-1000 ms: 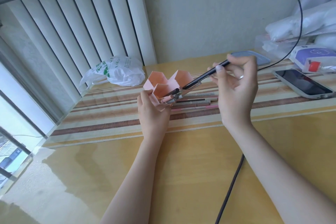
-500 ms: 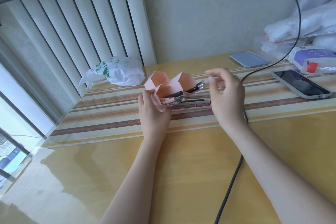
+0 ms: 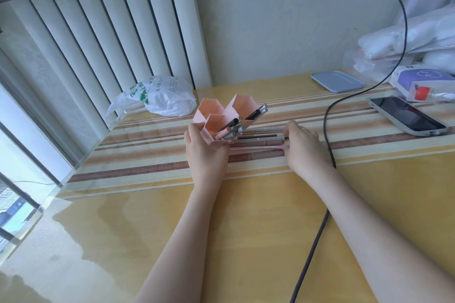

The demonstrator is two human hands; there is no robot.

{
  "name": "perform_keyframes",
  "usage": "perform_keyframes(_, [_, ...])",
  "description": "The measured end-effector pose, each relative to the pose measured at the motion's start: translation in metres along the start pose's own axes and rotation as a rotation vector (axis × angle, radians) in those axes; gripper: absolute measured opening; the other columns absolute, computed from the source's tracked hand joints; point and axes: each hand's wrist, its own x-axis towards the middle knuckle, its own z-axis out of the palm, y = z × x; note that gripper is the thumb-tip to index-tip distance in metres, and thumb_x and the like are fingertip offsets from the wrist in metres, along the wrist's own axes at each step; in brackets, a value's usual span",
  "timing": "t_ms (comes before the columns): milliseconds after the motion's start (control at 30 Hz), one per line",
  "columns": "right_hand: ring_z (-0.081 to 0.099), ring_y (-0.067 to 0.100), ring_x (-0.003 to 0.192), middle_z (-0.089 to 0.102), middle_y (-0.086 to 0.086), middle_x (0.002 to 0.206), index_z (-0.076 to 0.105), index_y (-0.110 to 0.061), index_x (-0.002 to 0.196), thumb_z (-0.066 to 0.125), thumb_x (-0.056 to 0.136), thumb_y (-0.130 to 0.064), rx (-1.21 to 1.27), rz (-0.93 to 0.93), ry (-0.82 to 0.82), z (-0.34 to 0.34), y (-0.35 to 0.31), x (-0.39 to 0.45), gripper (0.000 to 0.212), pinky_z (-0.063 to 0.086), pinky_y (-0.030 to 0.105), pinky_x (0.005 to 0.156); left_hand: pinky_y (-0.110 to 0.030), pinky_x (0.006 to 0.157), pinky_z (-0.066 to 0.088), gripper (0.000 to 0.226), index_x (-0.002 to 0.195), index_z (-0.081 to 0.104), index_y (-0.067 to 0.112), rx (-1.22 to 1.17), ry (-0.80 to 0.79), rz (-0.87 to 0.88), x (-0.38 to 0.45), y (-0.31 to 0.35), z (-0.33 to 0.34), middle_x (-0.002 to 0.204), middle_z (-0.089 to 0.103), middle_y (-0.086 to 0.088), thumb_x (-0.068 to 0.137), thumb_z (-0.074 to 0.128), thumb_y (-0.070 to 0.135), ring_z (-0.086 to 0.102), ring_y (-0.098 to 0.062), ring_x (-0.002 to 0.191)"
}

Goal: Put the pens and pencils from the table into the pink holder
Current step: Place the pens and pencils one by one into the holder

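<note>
Head view. The left hand [image 3: 206, 152] grips the near corner of the pink, hexagon-celled paper holder [image 3: 222, 118], thumb and fingers pressed against its walls; the holder stands tilted on the striped mat [image 3: 147, 167] that lies across the glossy yellow worktop [image 3: 221, 229]. Two cells already contain slim pens and pencils — a dark pair [image 3: 258, 112] leaning out of the far right cell and a mixed bunch [image 3: 230, 129] in the near cell. To the right of the holder, a row of loose pens and pencils [image 3: 261, 140] lies side by side on the mat, ends pointing toward the holder. The right hand [image 3: 304, 147] rests at their far ends, fingers curled down onto them; whether it pinches one cannot be told. A black cable [image 3: 327, 130] runs past the right wrist. Farther right lie a dark smartphone [image 3: 406, 115] and a blue-grey flat lid [image 3: 337, 81]; a white plastic bag [image 3: 160, 96] sits behind the holder.
</note>
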Motion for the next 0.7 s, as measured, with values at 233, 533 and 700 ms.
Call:
perform_keyframes(233, [0.043,0.032,0.119,0.054,0.012,0.119,0.054,-0.011,0.114,0.051,0.096,-0.016,-0.130,0.066,-0.076,-0.007,-0.001,0.000,0.019,0.040,0.042,0.089,-0.023,0.068,0.026,0.043,0.112,0.045,0.008,-0.005,-0.011,-0.019,-0.001,0.003,-0.002,0.113,0.049,-0.008,0.071,0.056,0.003,0.037,-0.012,0.089])
perform_keyframes(533, [0.070,0.019,0.075,0.071,0.000,0.083,0.054,-0.015,0.087,0.050,0.096,-0.008,0.941,0.040,0.135,-0.021,-0.012,0.002,0.012,0.054,0.032,0.067,-0.032,0.076,0.036,0.044,0.112,0.046,0.008,-0.009,-0.026,-0.031,-0.001,0.003,-0.002,0.113,0.048,-0.004,0.071,0.062,0.006,0.044,-0.019,0.098])
perform_keyframes(700, [0.068,0.023,0.068,0.064,-0.003,0.076,0.049,-0.012,0.100,0.047,0.095,-0.006,0.873,-0.110,0.701,-0.030,-0.017,-0.001,0.008,0.052,0.031,0.063,-0.028,0.075,0.032,0.042,0.112,0.046,0.007,-0.007,-0.015,-0.027,-0.001,0.005,-0.002,0.112,0.048,-0.006,0.072,0.058,0.005,0.040,-0.016,0.094])
